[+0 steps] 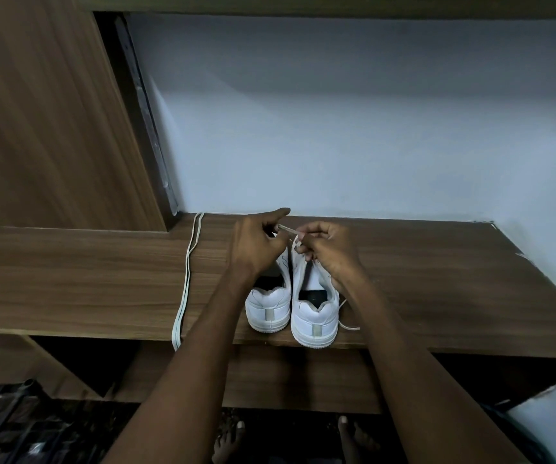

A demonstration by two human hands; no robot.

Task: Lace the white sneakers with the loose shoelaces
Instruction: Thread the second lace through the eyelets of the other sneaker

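Observation:
Two white sneakers stand side by side on the wooden shelf (pixel 437 289), heels toward me: the left sneaker (pixel 268 309) and the right sneaker (pixel 315 321). A white shoelace (pixel 289 229) stretches between my hands above the sneakers' fronts. My left hand (pixel 257 244) pinches one part of it, forefinger pointing out. My right hand (pixel 331 249) grips the other part over the right sneaker. One end of this lace (pixel 348 324) trails out beside the right sneaker's heel. A second loose shoelace (pixel 187 279), folded double, lies on the shelf to the left, its loop hanging over the front edge.
A brown wooden cabinet side (pixel 52 112) rises at the left, and a pale wall (pixel 336 128) closes the back and right. A lower shelf (pixel 269 380) sits under the top board. My bare feet (pixel 229 440) stand on dark patterned floor below.

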